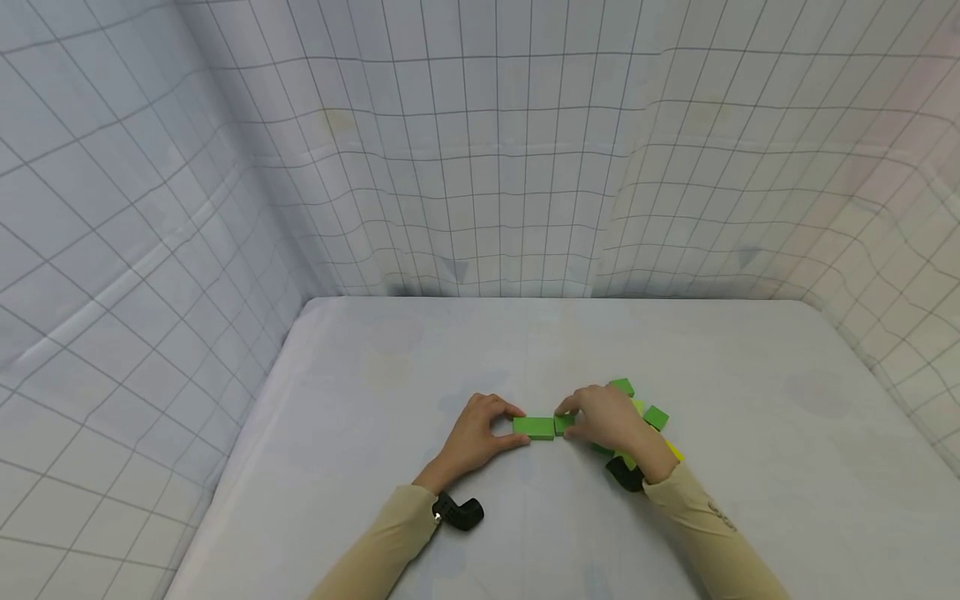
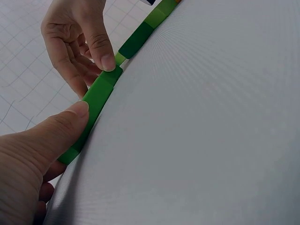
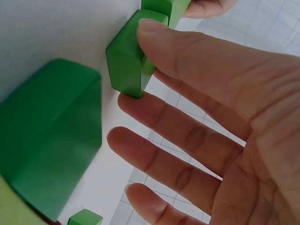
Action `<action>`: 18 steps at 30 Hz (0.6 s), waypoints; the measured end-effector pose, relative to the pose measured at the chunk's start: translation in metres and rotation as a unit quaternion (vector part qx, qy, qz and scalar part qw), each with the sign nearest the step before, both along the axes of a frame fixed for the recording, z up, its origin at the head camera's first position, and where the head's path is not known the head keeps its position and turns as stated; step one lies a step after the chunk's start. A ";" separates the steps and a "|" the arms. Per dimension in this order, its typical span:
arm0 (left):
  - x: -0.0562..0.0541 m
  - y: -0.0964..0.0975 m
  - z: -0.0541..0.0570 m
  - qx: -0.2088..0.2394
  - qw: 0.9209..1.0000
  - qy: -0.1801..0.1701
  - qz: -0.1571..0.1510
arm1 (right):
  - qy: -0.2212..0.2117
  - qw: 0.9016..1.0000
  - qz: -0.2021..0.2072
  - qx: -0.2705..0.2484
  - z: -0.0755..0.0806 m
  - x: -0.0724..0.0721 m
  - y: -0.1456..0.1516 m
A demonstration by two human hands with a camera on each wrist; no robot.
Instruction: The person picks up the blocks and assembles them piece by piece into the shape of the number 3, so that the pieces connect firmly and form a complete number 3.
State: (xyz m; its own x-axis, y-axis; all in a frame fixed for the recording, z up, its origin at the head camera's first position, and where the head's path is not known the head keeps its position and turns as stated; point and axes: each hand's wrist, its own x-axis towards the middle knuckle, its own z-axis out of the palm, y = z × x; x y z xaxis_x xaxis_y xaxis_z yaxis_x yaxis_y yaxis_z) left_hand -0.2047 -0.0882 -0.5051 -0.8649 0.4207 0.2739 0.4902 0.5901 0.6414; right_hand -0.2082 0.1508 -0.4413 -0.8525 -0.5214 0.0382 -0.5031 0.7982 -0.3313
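On the white table, my left hand point(image 1: 474, 432) pinches the left end of a long green block point(image 1: 533, 428) between thumb and fingers. My right hand point(image 1: 609, 417) pinches a shorter green block point(image 1: 562, 426) right at the long one's right end, and the two line up in a row. In the right wrist view the thumb lies on the near side of the short block point(image 3: 126, 56), its ring and little fingers spread free. A darker green block point(image 3: 51, 136) stands close by that hand.
Several other blocks lie around and beneath the right hand, among them a green block point(image 1: 656, 417), another green block point(image 1: 622, 386) behind it and a yellow block point(image 1: 672, 451) by the wrist. A gridded white curtain point(image 1: 480, 167) rises behind the table point(image 1: 375, 358).
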 end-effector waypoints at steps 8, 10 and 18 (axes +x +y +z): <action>0.000 0.000 0.000 0.003 1.000 0.010 -0.004 | 0.010 1.000 0.008 -0.003 -0.001 0.001 0.001; 0.000 0.000 0.000 0.006 1.000 0.012 -0.005 | 0.010 1.000 0.005 -0.002 -0.002 0.001 0.001; -0.001 0.000 -0.002 0.012 1.000 0.011 -0.005 | 0.013 1.000 0.002 0.009 -0.002 0.002 0.000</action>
State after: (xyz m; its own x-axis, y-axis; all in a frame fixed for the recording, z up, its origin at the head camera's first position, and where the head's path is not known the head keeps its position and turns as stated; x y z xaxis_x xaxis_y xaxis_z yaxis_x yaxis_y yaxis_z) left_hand -0.2053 -0.0883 -0.5073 -0.8545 0.4217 0.3032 0.5099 0.5701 0.6442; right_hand -0.2066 0.1503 -0.4428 -0.8492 -0.5257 0.0500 -0.5144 0.8019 -0.3040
